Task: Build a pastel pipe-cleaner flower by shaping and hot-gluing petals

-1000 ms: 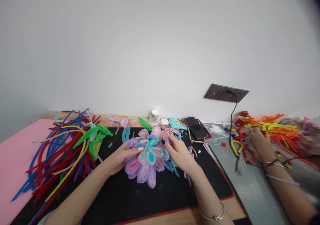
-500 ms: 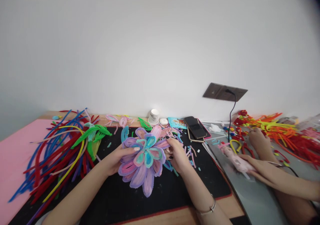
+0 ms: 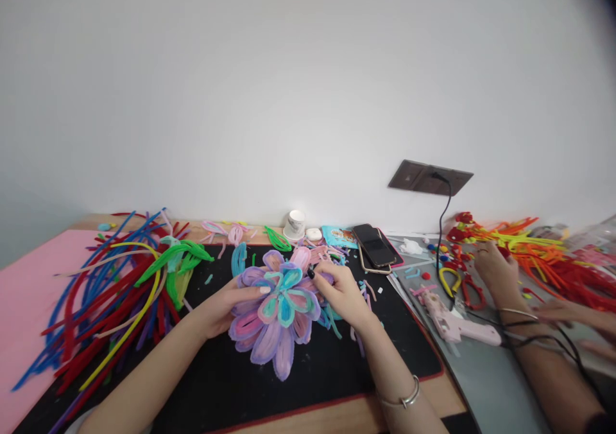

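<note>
A large layered pipe cleaner flower, with lilac and pink outer petals and a turquoise and mint centre, is held up over a black mat. My left hand grips its left side, thumb on top and the other fingers hidden beneath. My right hand is at the upper right petals, its fingers bent and pinched there. Whether a single petal or the whole rim is in that pinch is hard to make out. Behind the flower lie a turquoise pipe cleaner bundle and short pink and blue pieces.
At left spreads a pile of pipe cleaners on pink sheet. A paper cup and phone stand along the wall. On the right, a co-worker's hands are near a corded glue gun and pliers.
My right hand has shifted over the flower's upper right petals, its fingers curling in more. My left hand keeps its hold. The co-worker's hand has let go of the glue gun and moved right.
</note>
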The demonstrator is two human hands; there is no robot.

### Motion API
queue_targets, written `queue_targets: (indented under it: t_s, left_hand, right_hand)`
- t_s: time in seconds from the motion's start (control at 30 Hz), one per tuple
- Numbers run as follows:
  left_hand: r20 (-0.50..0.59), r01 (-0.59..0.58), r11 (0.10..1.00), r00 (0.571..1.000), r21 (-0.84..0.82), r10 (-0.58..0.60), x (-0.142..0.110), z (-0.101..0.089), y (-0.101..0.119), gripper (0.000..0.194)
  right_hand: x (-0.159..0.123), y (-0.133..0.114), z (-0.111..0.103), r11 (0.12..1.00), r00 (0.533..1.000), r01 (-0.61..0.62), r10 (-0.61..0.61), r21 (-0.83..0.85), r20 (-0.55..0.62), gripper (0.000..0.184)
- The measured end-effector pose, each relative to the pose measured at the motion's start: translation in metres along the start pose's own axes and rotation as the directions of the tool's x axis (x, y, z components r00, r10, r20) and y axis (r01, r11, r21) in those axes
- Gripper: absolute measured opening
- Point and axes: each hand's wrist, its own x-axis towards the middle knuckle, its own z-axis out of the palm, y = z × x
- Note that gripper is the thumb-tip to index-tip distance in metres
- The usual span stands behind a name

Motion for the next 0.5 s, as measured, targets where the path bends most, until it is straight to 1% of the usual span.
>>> queue_targets:
  t_s: [0.1,0.17,0.23,0.27,0.3,0.33,0.4,0.43,0.5]
  left_hand:
    - [0.029,0.003,1.0,1.0,-0.02,-0.003,-0.001,0.001,0.0,0.025]
    - [0.056,0.005,1.0,0.998,-0.03,-0.003,-0.001,0.001,0.0,0.024]
    - [0.081,0.013,0.999,0.997,-0.032,-0.01,-0.001,0.0,0.0,0.024]
    - [0.092,0.017,0.999,0.996,-0.032,-0.014,-0.001,0.0,0.0,0.024]
    - [0.101,0.022,0.999,0.995,-0.031,-0.019,-0.001,-0.001,0.0,0.024]
    - [0.109,0.026,0.999,0.994,-0.032,-0.023,-0.001,-0.001,0.0,0.024]
    - [0.127,0.037,0.999,0.991,-0.04,-0.032,-0.002,-0.002,0.001,0.023]
    - [0.136,0.043,0.998,0.99,-0.047,-0.037,-0.002,-0.003,0.001,0.023]
    - [0.15,0.057,0.996,0.988,-0.064,-0.047,-0.002,-0.004,0.001,0.022]
  right_hand:
    - [0.001,-0.004,-0.005,0.995,0.993,0.077,-0.069,-0.07,0.1,0.035]
    - [0.002,-0.004,-0.006,0.995,0.99,0.078,-0.07,-0.063,0.12,0.038]
    - [0.003,-0.002,-0.005,1.0,0.994,0.011,-0.013,0.022,0.111,0.039]
    - [0.003,-0.001,-0.003,0.991,0.993,-0.056,0.043,0.124,0.107,0.04]
    - [0.002,0.002,0.0,0.958,0.989,-0.131,0.107,0.254,0.106,0.04]
    - [0.002,0.004,0.003,0.899,0.979,-0.2,0.169,0.389,0.114,0.041]
    - [0.001,0.008,0.01,0.749,0.957,-0.286,0.254,0.598,0.141,0.042]
    - [0.0,0.009,0.015,0.691,0.95,-0.302,0.276,0.657,0.147,0.042]
    - [-0.002,0.01,0.024,0.634,0.945,-0.307,0.294,0.709,0.145,0.044]
